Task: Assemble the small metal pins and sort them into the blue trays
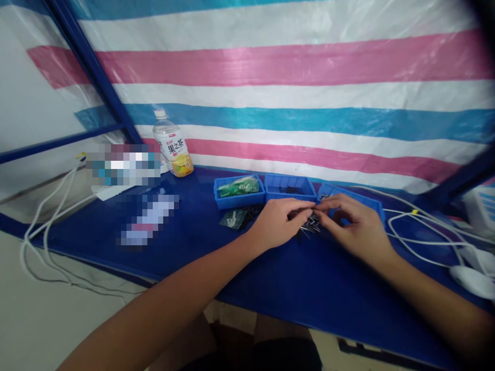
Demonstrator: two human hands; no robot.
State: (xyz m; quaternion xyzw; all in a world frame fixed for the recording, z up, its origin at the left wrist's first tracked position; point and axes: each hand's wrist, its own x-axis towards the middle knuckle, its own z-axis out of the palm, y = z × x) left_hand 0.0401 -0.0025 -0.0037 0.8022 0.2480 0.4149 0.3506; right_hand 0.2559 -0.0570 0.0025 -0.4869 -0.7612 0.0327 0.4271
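My left hand (279,221) and my right hand (358,224) meet fingertip to fingertip over a pile of thin dark metal pieces (311,224) on the blue table. Both are closed in a pinch. Whatever lies between the fingertips is too small and hidden to name. Behind the hands stand three blue bins. The left bin (240,200) holds green plastic packets (240,187). Some small dark pieces lie in the middle bin (290,180). My right hand partly covers the right bin (372,200). A small dark packet with pale strips (233,220) rests left of my left hand.
A drink bottle (174,149) stands at the back left of the table (294,288), near two blurred-out items. White cables (421,242) and a white rounded object (472,281) lie on the right. More cables (29,257) hang at the left edge. A striped sheet (270,67) closes the back.
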